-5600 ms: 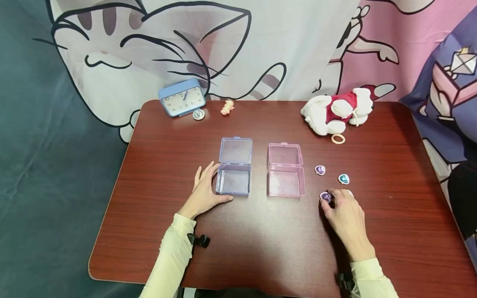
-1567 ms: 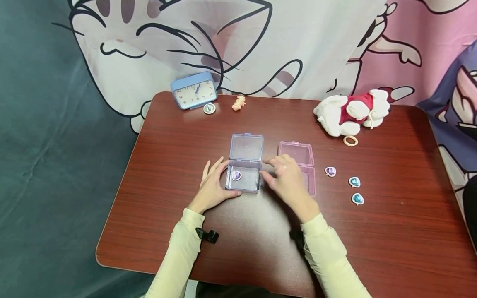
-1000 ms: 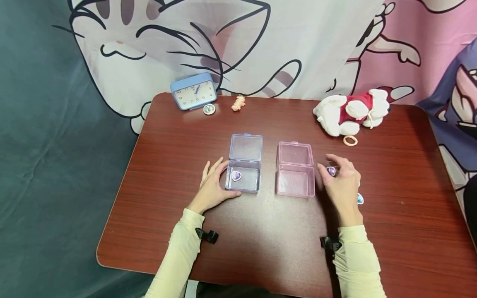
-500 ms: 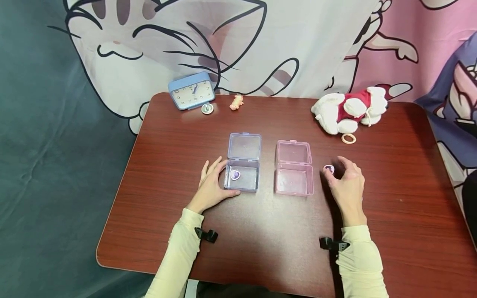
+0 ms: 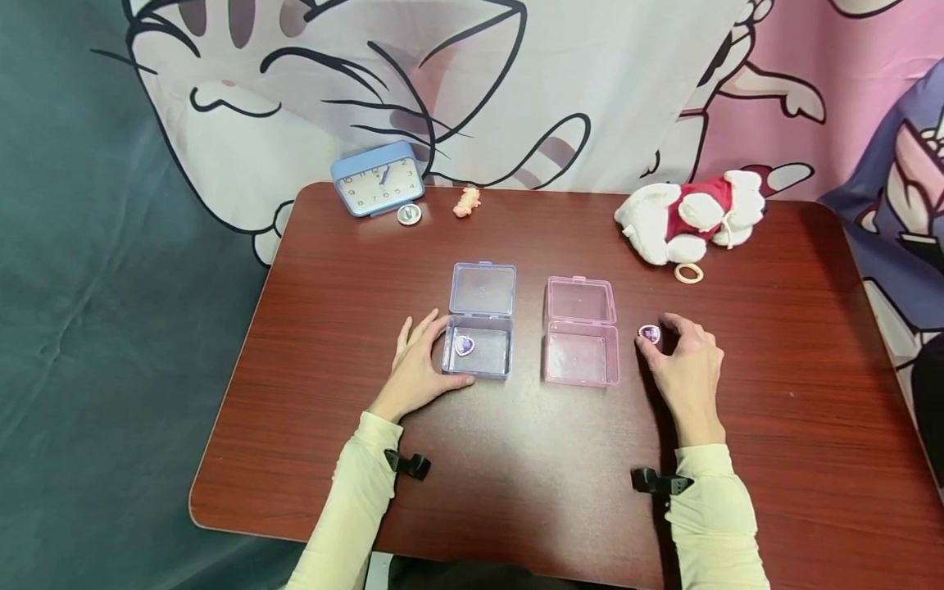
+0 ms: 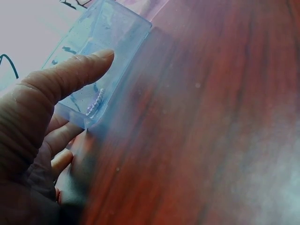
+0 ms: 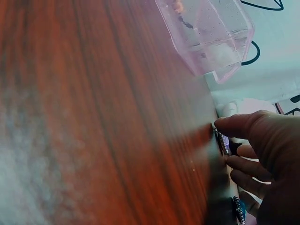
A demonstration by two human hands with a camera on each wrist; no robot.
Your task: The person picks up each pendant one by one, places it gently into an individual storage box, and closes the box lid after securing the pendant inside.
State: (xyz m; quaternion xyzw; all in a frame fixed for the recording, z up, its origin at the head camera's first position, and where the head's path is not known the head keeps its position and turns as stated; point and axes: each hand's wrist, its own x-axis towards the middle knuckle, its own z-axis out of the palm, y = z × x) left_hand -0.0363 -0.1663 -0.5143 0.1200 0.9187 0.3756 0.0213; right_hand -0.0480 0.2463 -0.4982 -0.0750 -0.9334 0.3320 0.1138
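Observation:
My left hand (image 5: 415, 373) holds the open blue clear plastic box (image 5: 509, 351), thumb along its near side and fingers at its left. Inside lies a purple heart-shaped gem (image 5: 465, 346) with a pale beaded edge; the left wrist view shows that edge through the wall. To the right stands an open pink clear box (image 5: 581, 354), with nothing in it. Further right, my right hand (image 5: 686, 373) pinches a second purple heart-shaped gem (image 5: 650, 333) between thumb and forefinger, low at the tabletop. A teal gem (image 7: 239, 211) shows under the right fingers; the head view hides it.
At the back of the brown table (image 5: 516, 483) are a blue clock (image 5: 379, 182), a round silvery disc (image 5: 409, 215) and a small pinkish figurine (image 5: 467, 202). A white plush toy (image 5: 689, 215) in red lies back right, a pale ring (image 5: 689, 274) before it.
A purple gem came to lie in the blue box. My right hand went from over the boxes back to the right, and its thumb and forefinger closed on another purple gem. The left hand stayed.

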